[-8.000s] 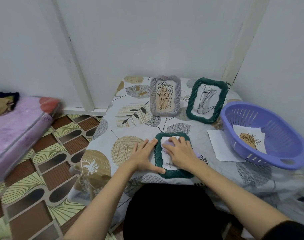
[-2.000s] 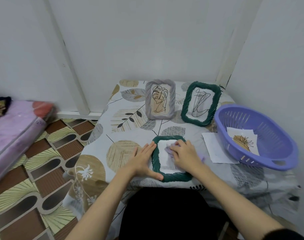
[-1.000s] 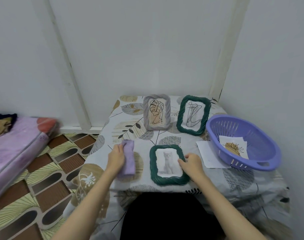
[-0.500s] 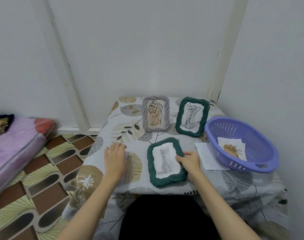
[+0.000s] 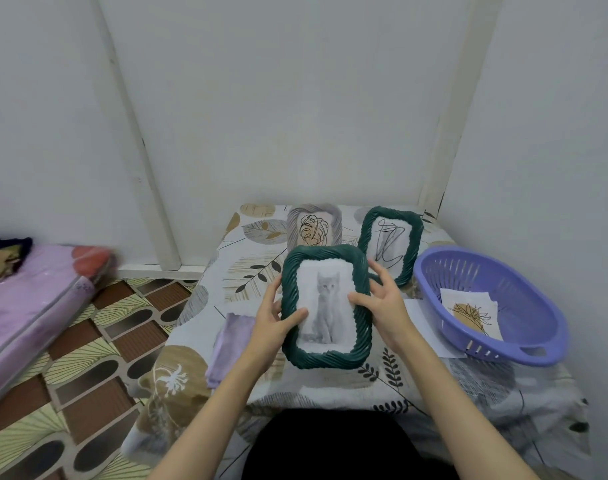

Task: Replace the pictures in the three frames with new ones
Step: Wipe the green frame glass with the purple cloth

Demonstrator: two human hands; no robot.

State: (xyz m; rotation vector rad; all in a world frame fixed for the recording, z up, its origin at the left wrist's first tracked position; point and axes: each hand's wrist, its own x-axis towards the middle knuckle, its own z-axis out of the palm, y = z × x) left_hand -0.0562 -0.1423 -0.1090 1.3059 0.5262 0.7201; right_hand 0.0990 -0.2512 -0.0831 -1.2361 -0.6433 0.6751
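A dark green rope-edged frame (image 5: 325, 356) with a grey kitten picture is lifted upright above the table, facing me. My left hand (image 5: 273, 318) grips its left edge, thumb on the glass. My right hand (image 5: 382, 306) grips its right edge. Behind it a grey frame (image 5: 314, 223) with a line drawing leans at the back, its lower part hidden. A second green frame (image 5: 392, 245) with a black scribble drawing stands to its right.
A purple basket (image 5: 537, 344) at the right holds loose pictures (image 5: 472, 311). A white sheet (image 5: 430, 336) lies beside it. A lilac cloth (image 5: 228, 339) lies on the leaf-patterned tablecloth (image 5: 486, 386) to the left. A pink mattress (image 5: 29, 306) sits at far left, walls close behind.
The cloth was wiped over the frame, then my left hand laid it down at the left. Both hands have since lifted the kitten frame off the table and tilted it upright.
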